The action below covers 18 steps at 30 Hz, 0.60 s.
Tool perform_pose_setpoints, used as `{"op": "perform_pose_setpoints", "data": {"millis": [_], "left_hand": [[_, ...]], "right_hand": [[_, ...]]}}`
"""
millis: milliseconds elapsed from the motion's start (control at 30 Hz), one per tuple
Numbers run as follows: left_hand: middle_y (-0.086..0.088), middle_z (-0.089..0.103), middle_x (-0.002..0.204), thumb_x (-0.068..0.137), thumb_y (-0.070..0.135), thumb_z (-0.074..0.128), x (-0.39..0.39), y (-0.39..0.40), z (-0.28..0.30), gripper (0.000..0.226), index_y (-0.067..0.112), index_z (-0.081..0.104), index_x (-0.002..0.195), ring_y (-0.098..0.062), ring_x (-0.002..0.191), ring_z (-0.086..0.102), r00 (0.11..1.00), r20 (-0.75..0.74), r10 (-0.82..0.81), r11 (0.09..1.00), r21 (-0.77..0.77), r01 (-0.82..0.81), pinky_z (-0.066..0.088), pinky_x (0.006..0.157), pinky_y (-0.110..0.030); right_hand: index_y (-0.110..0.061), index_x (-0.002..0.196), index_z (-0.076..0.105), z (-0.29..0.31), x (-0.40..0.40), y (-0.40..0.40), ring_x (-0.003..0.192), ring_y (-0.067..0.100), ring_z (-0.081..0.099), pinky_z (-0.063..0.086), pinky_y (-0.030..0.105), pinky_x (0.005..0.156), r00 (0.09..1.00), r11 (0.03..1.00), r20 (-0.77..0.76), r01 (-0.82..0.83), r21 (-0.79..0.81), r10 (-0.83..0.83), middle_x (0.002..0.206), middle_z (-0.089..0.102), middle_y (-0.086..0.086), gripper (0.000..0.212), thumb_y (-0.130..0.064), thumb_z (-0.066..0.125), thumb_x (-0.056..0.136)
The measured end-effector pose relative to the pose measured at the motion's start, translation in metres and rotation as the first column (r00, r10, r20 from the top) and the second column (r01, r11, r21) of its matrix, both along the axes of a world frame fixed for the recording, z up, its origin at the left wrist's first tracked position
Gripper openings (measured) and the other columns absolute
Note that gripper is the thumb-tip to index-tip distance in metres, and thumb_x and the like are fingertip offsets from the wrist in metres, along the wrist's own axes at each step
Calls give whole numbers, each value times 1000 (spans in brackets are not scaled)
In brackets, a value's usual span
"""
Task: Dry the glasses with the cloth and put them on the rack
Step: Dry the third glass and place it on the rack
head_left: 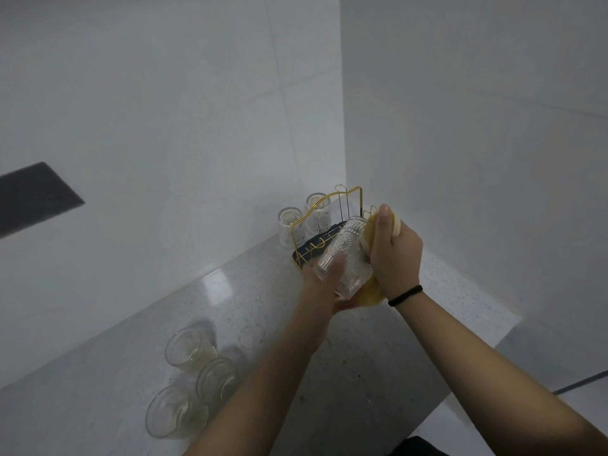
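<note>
Head view is showing a speckled grey tabletop running into a white wall corner. Both hands are meeting above it, near the corner. Left hand is gripping a patterned glass from below, thumb lying across its side; the glass is tilted, rim pointing up and away, base toward the person. The hand is blurred, so its other fingers cannot be told. Right hand is pressing a yellow cloth against the right side of the glass, fingers curled round the cloth, thumb pointing up. A black band is sitting on the right wrist.

Just behind the hands, a gold wire rack on a dark tray is standing in the corner. Two ribbed glasses are standing at its far left side; whether they are inside the wires or behind them cannot be told. The held glass is partly hiding the rack's near side.

Near the tabletop's left front, three more glasses are standing close together; contents cannot be told.
</note>
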<state>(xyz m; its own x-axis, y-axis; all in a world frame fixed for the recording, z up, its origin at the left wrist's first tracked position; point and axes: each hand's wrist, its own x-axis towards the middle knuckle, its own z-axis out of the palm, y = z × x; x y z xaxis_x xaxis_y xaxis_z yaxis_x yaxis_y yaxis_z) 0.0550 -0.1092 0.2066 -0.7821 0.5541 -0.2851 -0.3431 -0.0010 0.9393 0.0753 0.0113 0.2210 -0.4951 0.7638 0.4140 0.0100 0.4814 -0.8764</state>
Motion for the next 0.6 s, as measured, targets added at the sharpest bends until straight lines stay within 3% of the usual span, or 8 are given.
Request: {"op": "perform_pose_setpoints", "data": {"millis": [100, 200, 300, 367, 433, 500, 533, 600], "left_hand": [[-6, 57, 121, 78, 55, 62, 2, 2, -6, 62, 23, 35, 124, -21, 99, 66, 929, -362, 75, 995, -38, -95, 58, 69, -23], [-8, 63, 103, 83, 54, 60, -2, 2, 0, 58, 13, 48, 122, -17, 75, 67, 996, 52, 71, 995, 62, -74, 55, 57, -24], [-14, 66, 108, 96, 53, 41, -7, -3, 6, 57, 10, 53, 131, -22, 73, 70, 874, 459, -161, 956, 291, 23, 56, 51, -27], [-15, 63, 121, 94, 55, 40, -4, 0, 6, 60, 12, 48, 135, -22, 81, 71, 907, 396, -140, 969, 243, 43, 58, 56, -29], [-12, 57, 130, 83, 56, 50, 0, 6, 1, 65, 18, 39, 134, -22, 97, 68, 997, 83, -7, 997, 72, 1, 60, 68, -29], [-8, 54, 129, 76, 52, 56, 3, 8, -7, 65, 23, 33, 130, -21, 104, 64, 964, -260, 59, 996, -42, -73, 60, 77, -30], [-8, 54, 128, 76, 51, 57, 2, 8, -12, 65, 22, 34, 129, -21, 103, 65, 956, -283, 71, 996, -32, -83, 60, 76, -31], [-12, 58, 124, 79, 52, 57, -4, 8, -9, 67, 15, 42, 133, -23, 94, 68, 998, 33, 48, 994, 98, -51, 60, 66, -30]], "right_hand": [[-21, 49, 28, -1, -1, 0, 38, 8, 37, 31, 12, 41, 999, 1000, 29, -17, 14, 16, 44, 27, -7, 51, -36, 35, 98], [-23, 50, 29, -6, 1, 2, 43, 3, 42, 29, 14, 41, 999, 999, -18, -42, 14, 42, 45, 27, -8, 49, -50, 29, 91], [-26, 51, 30, -9, 2, 3, 44, 3, 43, 28, 14, 41, 995, 998, -72, -66, 17, 67, 45, 27, -11, 44, -52, 26, 86], [-26, 50, 30, -8, 1, 5, 42, 4, 42, 28, 13, 41, 997, 999, -65, -44, 11, 45, 44, 27, -10, 46, -51, 26, 88], [-24, 50, 29, -6, -3, 6, 39, 7, 34, 25, 14, 41, 1000, 1000, -16, -15, 2, 15, 45, 27, -9, 48, -50, 27, 90], [-23, 50, 30, -6, -5, 6, 40, 5, 30, 24, 15, 41, 1000, 1000, 25, -5, 15, 5, 45, 28, -8, 50, -50, 26, 91], [-23, 50, 29, -6, -5, 5, 40, 5, 30, 25, 14, 41, 1000, 1000, 26, -7, 17, 7, 45, 28, -8, 50, -49, 27, 93], [-23, 50, 29, -7, -4, 7, 39, 6, 32, 28, 14, 41, 999, 999, -18, -38, 8, 38, 45, 27, -8, 51, -49, 29, 95]]}}
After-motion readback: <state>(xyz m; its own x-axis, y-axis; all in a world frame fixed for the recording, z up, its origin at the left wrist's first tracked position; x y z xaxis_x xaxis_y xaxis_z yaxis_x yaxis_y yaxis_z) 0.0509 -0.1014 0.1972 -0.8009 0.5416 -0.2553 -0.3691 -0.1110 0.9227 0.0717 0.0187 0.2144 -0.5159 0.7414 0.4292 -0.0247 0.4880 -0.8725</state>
